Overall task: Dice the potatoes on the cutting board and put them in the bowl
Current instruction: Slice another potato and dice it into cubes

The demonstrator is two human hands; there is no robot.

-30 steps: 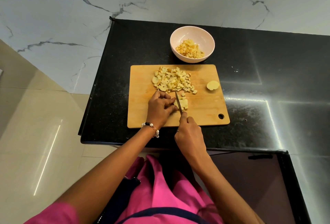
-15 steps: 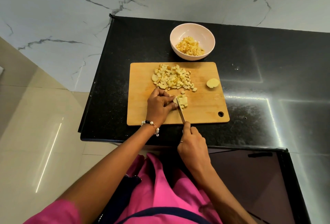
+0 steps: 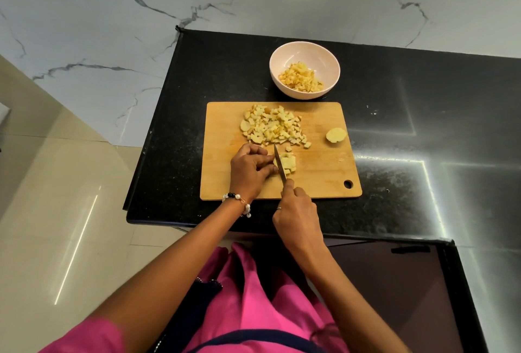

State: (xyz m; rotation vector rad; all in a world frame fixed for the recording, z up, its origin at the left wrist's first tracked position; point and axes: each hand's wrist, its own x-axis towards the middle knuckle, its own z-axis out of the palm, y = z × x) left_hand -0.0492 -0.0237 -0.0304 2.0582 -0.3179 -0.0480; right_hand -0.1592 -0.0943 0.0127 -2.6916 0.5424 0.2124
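Note:
A wooden cutting board (image 3: 225, 180) lies on the black counter. A pile of diced potato (image 3: 272, 127) covers its far middle. A rounded potato end piece (image 3: 336, 135) sits near its right edge. My left hand (image 3: 249, 171) holds a small block of potato strips (image 3: 289, 162) with curled fingers. My right hand (image 3: 296, 213) grips a knife (image 3: 279, 162), whose blade stands in the strips just beside my left fingertips. The pale pink bowl (image 3: 282, 57) stands behind the board and holds diced potato.
The black counter (image 3: 423, 155) runs right of the board, with its left edge close to the board's left side. A marble wall rises behind the bowl. A tiled floor lies to the left, and a dark cabinet front sits below right.
The knife blade has shifted along the potato strips between cuts, drawn back toward me and then forward again. My left hand stays on the strips. The view has tilted slightly.

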